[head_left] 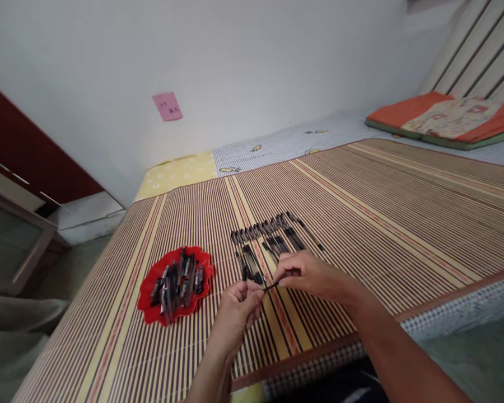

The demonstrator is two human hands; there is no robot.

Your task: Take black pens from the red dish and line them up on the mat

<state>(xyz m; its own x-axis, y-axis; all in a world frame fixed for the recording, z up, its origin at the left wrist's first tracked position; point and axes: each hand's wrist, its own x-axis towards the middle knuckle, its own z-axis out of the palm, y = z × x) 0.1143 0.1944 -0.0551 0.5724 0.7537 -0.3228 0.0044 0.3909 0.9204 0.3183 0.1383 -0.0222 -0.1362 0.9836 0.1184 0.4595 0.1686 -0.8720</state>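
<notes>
My left hand (pixel 239 308) is closed around a black pen part that sticks up from the fist, low on the striped bamboo mat (pixel 382 224). My right hand (pixel 306 274) pinches a thin black pen refill (pixel 271 286) whose tip points at my left hand. The two hands almost touch. Just behind them lies a row of several black pens (pixel 269 238), side by side on the mat. To the left, a red scalloped dish (pixel 149 294) holds several black and clear pen parts (pixel 178 280).
The mat covers a bed with checked and yellow sheets. A folded orange and green cushion (pixel 445 120) lies at the far right. A pink note (pixel 167 106) is stuck on the white wall. A dark wooden cabinet (pixel 17 168) stands at the left.
</notes>
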